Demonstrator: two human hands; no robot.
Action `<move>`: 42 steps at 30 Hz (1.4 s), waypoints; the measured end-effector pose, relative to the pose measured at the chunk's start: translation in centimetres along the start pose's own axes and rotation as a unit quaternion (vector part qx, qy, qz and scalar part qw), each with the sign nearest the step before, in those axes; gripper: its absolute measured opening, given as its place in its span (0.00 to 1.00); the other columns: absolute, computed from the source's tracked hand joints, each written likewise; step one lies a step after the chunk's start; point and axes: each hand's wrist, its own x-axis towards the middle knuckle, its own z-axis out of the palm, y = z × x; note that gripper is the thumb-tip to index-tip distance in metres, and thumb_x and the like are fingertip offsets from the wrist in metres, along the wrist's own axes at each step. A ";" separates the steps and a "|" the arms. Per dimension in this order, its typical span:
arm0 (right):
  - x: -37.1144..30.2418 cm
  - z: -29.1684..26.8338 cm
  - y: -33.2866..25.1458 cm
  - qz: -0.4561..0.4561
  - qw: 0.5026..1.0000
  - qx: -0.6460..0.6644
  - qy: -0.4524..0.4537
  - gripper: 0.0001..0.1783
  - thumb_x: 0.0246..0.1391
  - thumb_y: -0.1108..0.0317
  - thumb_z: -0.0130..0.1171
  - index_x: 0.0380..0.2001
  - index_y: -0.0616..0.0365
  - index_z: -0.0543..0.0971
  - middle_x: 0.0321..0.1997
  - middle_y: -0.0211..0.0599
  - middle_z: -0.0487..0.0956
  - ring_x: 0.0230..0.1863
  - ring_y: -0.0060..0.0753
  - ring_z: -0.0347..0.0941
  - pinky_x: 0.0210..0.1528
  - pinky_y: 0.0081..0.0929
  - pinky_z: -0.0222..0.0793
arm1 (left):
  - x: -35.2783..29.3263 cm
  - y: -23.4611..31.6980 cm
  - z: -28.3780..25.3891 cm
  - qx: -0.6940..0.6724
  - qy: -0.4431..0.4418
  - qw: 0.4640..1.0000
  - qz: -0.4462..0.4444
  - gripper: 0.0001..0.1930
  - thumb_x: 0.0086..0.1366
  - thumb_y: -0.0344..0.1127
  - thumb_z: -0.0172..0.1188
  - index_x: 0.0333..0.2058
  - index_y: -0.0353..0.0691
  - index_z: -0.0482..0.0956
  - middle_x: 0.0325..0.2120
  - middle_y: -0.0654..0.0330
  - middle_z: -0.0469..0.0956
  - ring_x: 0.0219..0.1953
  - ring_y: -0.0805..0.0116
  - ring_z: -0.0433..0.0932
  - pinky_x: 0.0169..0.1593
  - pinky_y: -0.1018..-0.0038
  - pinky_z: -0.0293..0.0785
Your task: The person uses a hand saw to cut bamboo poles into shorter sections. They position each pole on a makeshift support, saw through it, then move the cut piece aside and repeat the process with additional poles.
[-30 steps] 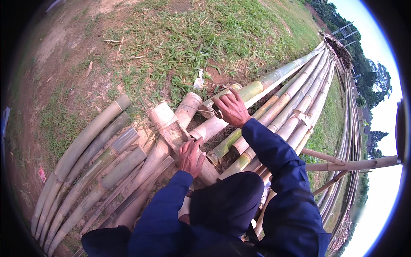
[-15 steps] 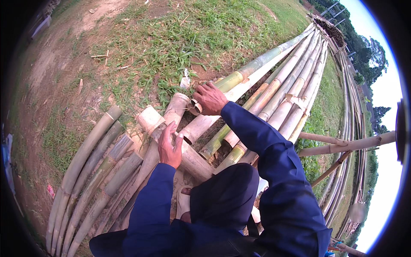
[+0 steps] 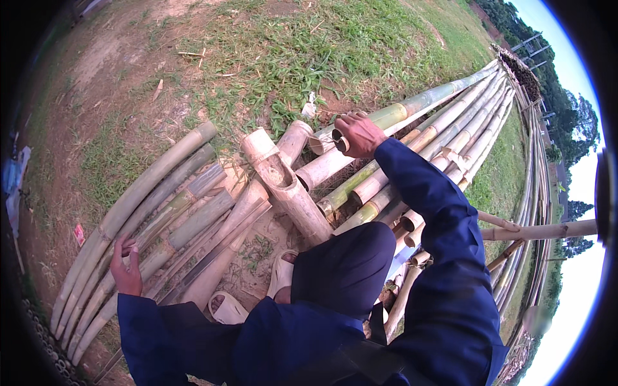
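Note:
My right hand (image 3: 362,135), raised over the cut ends of the long bamboo poles, is closed round short bamboo pieces (image 3: 341,143) whose hollow ends face left. On the far left, my left hand (image 3: 127,265) hovers at or just over the greenish bamboo poles (image 3: 154,238), thumb and fingers apart; whether it touches them I cannot tell. Between my hands a thick bamboo tube (image 3: 309,215) with a long notch cut in its side lies tilted, its near end by my knee. Another thick bamboo piece (image 3: 296,136) sits behind it.
Long bamboo poles (image 3: 444,145) run away to the far right. Cut bamboo pieces (image 3: 412,222) lie beside my right knee. A horizontal bamboo rail (image 3: 541,231) crosses at the right. Grass (image 3: 283,71) and bare soil stretch ahead.
My left hand has left the notched tube and swung left to the poles, uncovering the notch. My right hand still holds the short pieces, slightly raised. The view has shifted left.

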 end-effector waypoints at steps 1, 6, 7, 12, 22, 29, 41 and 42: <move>0.5 -0.6 -1.1 -0.010 1.000 -0.009 0.008 0.29 0.42 0.59 0.66 0.48 0.61 0.74 0.45 0.51 0.80 0.52 0.55 0.78 0.56 0.48 0.71 | 0.2 -0.7 -1.3 0.006 0.015 1.000 -0.008 0.20 0.72 0.30 0.58 0.61 0.36 0.75 0.45 0.52 0.83 0.46 0.65 0.80 0.54 0.69 0.74; 4.2 -0.3 -11.6 -0.078 0.993 -0.015 0.091 0.21 0.42 0.62 0.64 0.40 0.61 0.75 0.36 0.49 0.79 0.42 0.53 0.80 0.48 0.46 0.72 | 2.2 3.8 -3.8 0.012 0.038 0.997 0.060 0.19 0.71 0.30 0.60 0.60 0.36 0.76 0.45 0.53 0.82 0.45 0.66 0.80 0.53 0.69 0.74; 5.1 -0.1 -14.2 -0.086 0.991 0.005 0.101 0.18 0.43 0.65 0.62 0.38 0.61 0.75 0.33 0.49 0.80 0.40 0.54 0.80 0.46 0.47 0.73 | 2.7 5.7 -3.3 0.013 0.038 0.995 0.088 0.18 0.71 0.30 0.60 0.58 0.36 0.77 0.45 0.53 0.82 0.45 0.66 0.80 0.52 0.70 0.75; 11.0 -0.2 -30.1 -0.136 0.979 0.049 0.141 0.11 0.49 0.66 0.61 0.33 0.62 0.76 0.31 0.47 0.82 0.38 0.45 0.81 0.44 0.40 0.71 | 4.6 13.8 -0.7 0.050 0.049 0.971 0.230 0.07 0.64 0.27 0.67 0.39 0.35 0.78 0.34 0.57 0.80 0.35 0.67 0.78 0.40 0.71 0.73; 19.5 9.9 -53.2 -0.167 0.977 0.100 0.092 0.20 0.59 0.60 0.55 0.52 0.57 0.74 0.55 0.48 0.78 0.58 0.45 0.75 0.64 0.55 0.58 | 1.5 16.9 -0.3 0.077 0.160 0.956 0.233 0.27 0.56 0.27 0.76 0.18 0.37 0.60 0.15 0.62 0.61 0.19 0.69 0.57 0.25 0.69 0.55; 9.5 6.7 -46.0 -0.190 0.965 0.182 0.019 0.39 0.59 0.52 0.62 0.70 0.54 0.66 0.61 0.47 0.75 0.68 0.46 0.69 0.79 0.60 0.45 | 0.0 8.3 1.0 0.081 0.185 0.968 0.150 0.31 0.60 0.40 0.76 0.15 0.41 0.58 0.13 0.58 0.53 0.17 0.59 0.51 0.27 0.63 0.51; -33.1 6.3 -24.6 0.581 0.737 0.261 0.225 0.16 0.60 0.72 0.63 0.50 0.59 0.74 0.32 0.42 0.79 0.33 0.44 0.77 0.41 0.40 0.72 | 5.5 4.7 11.9 0.243 -0.162 0.948 0.129 0.47 0.47 0.55 0.80 0.64 0.47 0.71 0.54 0.46 0.78 0.59 0.47 0.76 0.65 0.57 0.69; -35.6 8.1 -25.7 0.590 0.742 0.256 0.188 0.16 0.60 0.72 0.63 0.50 0.59 0.74 0.32 0.43 0.79 0.34 0.46 0.78 0.41 0.42 0.72 | 5.6 3.8 12.2 0.259 -0.190 0.940 0.110 0.51 0.43 0.55 0.82 0.65 0.47 0.68 0.55 0.46 0.78 0.60 0.47 0.75 0.66 0.57 0.69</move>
